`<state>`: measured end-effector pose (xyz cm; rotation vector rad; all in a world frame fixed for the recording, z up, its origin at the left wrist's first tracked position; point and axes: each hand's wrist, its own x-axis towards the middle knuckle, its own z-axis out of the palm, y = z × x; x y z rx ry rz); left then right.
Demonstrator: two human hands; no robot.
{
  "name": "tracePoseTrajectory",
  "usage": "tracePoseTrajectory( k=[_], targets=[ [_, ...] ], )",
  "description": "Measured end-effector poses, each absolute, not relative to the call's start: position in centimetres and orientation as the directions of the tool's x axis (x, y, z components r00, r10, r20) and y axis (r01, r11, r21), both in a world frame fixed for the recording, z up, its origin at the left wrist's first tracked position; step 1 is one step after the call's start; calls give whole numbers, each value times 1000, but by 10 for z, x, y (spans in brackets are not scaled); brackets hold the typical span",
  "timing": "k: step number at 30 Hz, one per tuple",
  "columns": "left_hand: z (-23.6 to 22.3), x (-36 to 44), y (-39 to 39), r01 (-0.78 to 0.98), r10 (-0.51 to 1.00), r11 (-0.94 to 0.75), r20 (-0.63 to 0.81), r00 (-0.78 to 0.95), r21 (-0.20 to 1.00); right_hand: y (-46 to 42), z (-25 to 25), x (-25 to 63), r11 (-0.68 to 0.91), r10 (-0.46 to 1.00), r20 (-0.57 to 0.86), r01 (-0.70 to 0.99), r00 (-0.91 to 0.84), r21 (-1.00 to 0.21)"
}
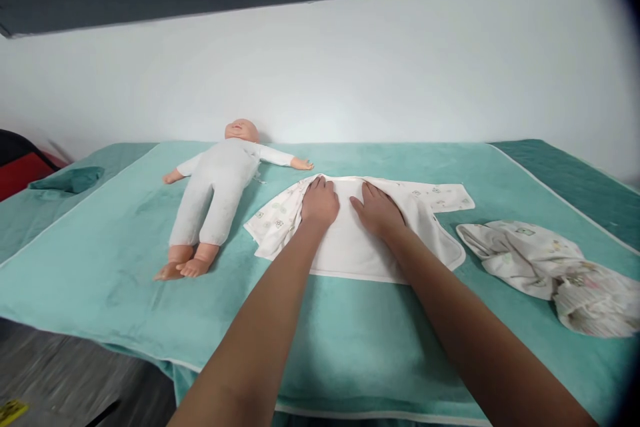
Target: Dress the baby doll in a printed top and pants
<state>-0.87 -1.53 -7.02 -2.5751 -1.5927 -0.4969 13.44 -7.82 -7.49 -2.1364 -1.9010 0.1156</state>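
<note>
A white baby shirt point(360, 247) with small printed figures on its sleeves lies spread on a green cover, its front opened out and the plain inside showing. On the left of its neckline rests my left hand point(321, 201), palm down, with the fingers laid on the cloth beside the folded-back flap. My right hand point(378, 208) lies flat on the right side of the neckline, thumb apart from the fingers. Left of the shirt, a baby doll point(216, 173) with a white cloth body lies on its back, arms spread.
Crumpled printed baby clothing point(540, 257) sits at the right. The green cover point(120, 240) spreads over the bed up to a white wall point(320, 80). A red and black object point(23, 170) stands at the far left. Dark floor point(75, 360) shows at the lower left.
</note>
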Motion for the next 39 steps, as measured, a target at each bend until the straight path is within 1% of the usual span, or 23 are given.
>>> tracePoseTrajectory(
  k=[5, 11, 19, 28, 35, 39],
  targets=[
    [-71, -9, -15, 880, 858, -459, 319, 402, 126, -78, -76, 137, -84, 981, 150, 963, 125, -256],
    [-70, -9, -15, 880, 858, -458, 322, 401, 126, -81, -78, 135, -61, 978, 181, 975, 100, -212],
    [-71, -9, -15, 880, 851, -461, 341, 401, 117, -82, -79, 133, -57, 979, 179, 978, 94, -199],
    [-71, -8, -15, 881, 847, -461, 346, 403, 102, -86, -84, 130, -37, 978, 197, 988, 67, -153],
    [-67, -13, -30, 863, 821, -502, 346, 454, 59, -94, -84, 128, -47, 978, 193, 987, 76, -153],
    [-68, -21, -48, 828, 782, -560, 341, 521, 18, -104, -82, 127, -40, 978, 196, 988, 70, -151]
  ],
)
